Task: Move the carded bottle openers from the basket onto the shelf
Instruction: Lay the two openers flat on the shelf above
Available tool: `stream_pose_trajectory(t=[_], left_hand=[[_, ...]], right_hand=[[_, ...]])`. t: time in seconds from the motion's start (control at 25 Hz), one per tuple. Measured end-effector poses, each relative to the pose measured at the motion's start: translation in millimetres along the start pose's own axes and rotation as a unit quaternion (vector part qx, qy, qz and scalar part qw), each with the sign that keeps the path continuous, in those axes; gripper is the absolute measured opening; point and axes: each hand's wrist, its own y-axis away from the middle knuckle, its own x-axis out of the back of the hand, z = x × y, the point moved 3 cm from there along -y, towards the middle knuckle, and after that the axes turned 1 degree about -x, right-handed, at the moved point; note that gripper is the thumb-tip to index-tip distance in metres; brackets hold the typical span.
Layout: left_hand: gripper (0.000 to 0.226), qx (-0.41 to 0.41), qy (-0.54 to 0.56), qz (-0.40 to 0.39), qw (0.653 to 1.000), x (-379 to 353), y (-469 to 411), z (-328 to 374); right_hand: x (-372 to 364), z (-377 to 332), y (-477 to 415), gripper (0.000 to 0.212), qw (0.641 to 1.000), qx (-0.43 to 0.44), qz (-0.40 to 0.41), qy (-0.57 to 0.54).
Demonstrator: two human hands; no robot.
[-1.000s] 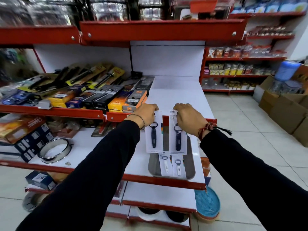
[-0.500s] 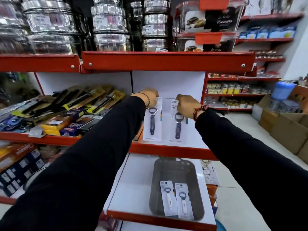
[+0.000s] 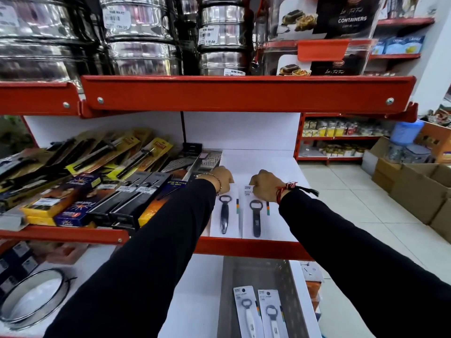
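Two carded bottle openers with dark handles lie flat side by side on the white shelf point(image 3: 273, 162). My left hand point(image 3: 220, 178) pinches the top of the left card point(image 3: 225, 215). My right hand point(image 3: 264, 185) pinches the top of the right card point(image 3: 256, 218). Both cards rest on the shelf surface just behind its red front lip. On the lower shelf sits a grey perforated basket point(image 3: 290, 284) with two more carded openers, white-handled, one point(image 3: 247, 311) beside the other point(image 3: 273, 313).
Boxed and carded kitchen tools point(image 3: 102, 186) and metal graters point(image 3: 207, 159) fill the shelf to the left of the cards. Steel tins point(image 3: 144, 35) stand on the shelf above. A round sieve point(image 3: 34, 296) lies lower left. Cardboard boxes point(image 3: 415, 189) stand on the floor to the right.
Both hands carried the two dark-handled cards up from over the basket and laid them flat on the shelf. The view tilted upward.
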Motion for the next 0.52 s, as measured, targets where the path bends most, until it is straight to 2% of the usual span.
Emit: stream_pose_trajectory(t=[0.32, 0.4, 0.52], left_hand=[[0.042, 0.013, -0.002, 0.008, 1.000, -43, 13, 5], [0.041, 0.012, -0.022, 0.016, 1.000, -44, 23, 8], [0.038, 0.006, -0.032, 0.078, 0.996, -37, 48, 17]], right_hand=[[-26, 7, 15, 0.046, 1.000, -0.009, -0.021, 0.001], [-25, 7, 26, 0.044, 1.000, 0.002, 0.011, 0.021], [-16, 5, 51, 0.038, 0.996, 0.028, 0.085, 0.018]])
